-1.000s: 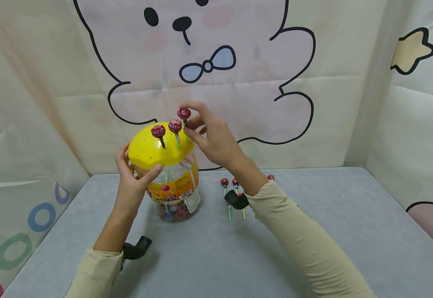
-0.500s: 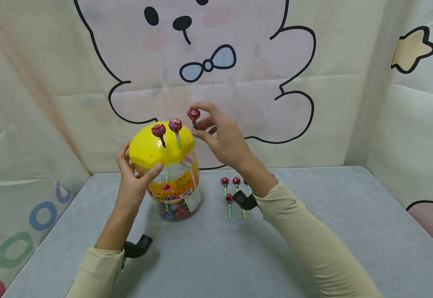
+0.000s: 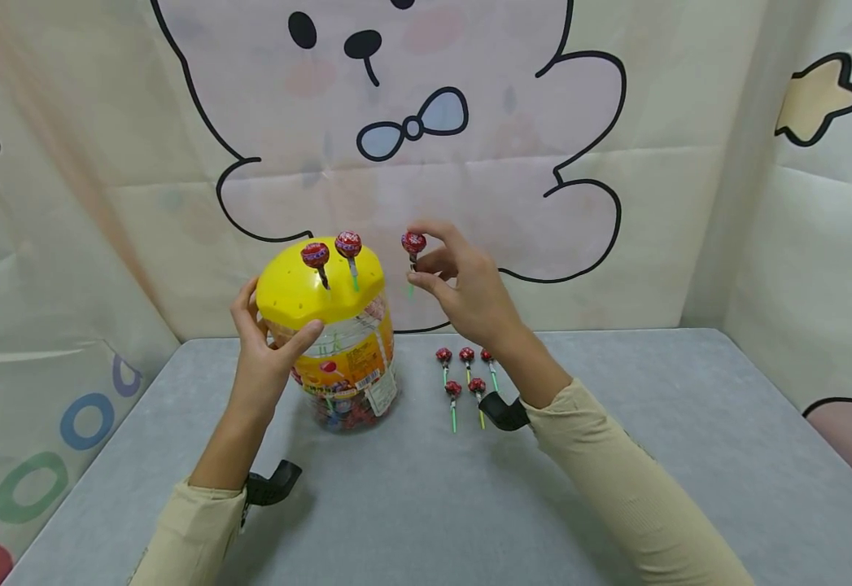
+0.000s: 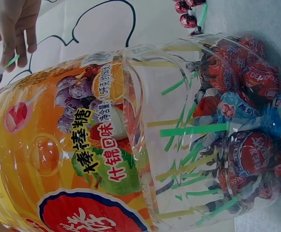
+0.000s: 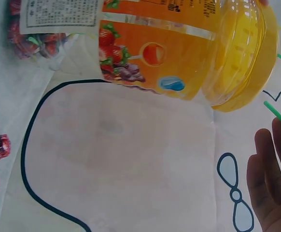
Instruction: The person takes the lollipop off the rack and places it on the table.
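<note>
A clear plastic jar [image 3: 345, 358] with an orange label and a domed yellow lid [image 3: 294, 297] stands upright on the table. My left hand [image 3: 264, 354] grips it near the lid, thumb across the front. Two red-wrapped lollipops, one on the left [image 3: 316, 255] and one on the right [image 3: 348, 244], stand with their sticks in the lid. To the right of the jar, my right hand [image 3: 469, 285] pinches a third lollipop [image 3: 413, 242], head up, its green stick [image 5: 273, 110] pointing down. In the left wrist view, wrapped lollipops [image 4: 251, 152] fill the jar's bottom.
Several red lollipops [image 3: 453, 389] lie in two rows on the grey table [image 3: 411, 505], right of the jar and under my right forearm. A cloth backdrop [image 3: 499, 212] with a cartoon bear rises behind the table's far edge.
My right hand has moved right and slightly down, carrying the pinched lollipop away from the lid. More of the lollipops on the table show. The left hand and jar have stayed put.
</note>
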Action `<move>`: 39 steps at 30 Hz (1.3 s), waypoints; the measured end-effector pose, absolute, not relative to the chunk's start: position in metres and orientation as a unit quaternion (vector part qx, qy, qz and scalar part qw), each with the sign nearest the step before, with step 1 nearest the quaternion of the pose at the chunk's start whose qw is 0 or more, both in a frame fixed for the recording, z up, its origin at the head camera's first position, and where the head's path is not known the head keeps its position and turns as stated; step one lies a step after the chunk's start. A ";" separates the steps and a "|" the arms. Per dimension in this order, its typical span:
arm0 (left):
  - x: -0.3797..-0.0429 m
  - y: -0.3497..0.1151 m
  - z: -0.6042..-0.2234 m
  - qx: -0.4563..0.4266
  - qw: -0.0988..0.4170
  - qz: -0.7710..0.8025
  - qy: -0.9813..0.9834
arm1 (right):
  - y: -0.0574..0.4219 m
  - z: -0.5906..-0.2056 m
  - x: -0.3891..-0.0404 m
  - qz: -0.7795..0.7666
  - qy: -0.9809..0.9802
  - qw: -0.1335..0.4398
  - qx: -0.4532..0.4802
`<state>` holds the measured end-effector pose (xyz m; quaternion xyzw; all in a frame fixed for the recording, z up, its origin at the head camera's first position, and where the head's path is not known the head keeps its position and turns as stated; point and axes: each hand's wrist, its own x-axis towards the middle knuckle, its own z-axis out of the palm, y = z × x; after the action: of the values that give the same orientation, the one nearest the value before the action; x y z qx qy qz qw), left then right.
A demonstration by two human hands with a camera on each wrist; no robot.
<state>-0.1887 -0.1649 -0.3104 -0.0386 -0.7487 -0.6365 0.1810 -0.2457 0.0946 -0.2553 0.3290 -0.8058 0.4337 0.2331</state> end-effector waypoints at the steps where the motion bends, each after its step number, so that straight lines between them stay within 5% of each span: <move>1: -0.189 -0.165 -0.311 -0.037 0.181 -0.636 -0.749 | 0.096 -0.257 -0.245 0.434 -0.806 0.233 0.328; 15: -0.189 -0.165 -0.311 -0.039 0.183 -0.636 -0.749 | 0.106 -0.275 -0.243 0.525 -0.767 0.164 0.331; 39: -0.189 -0.164 -0.309 -0.044 0.183 -0.640 -0.745 | 0.130 -0.294 -0.232 0.541 -0.771 0.143 0.304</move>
<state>-0.1890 -0.1645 -0.3093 -0.0443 -0.7448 -0.6400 0.1835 -0.2321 0.1296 -0.2939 0.3042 -0.7711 0.5406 0.1431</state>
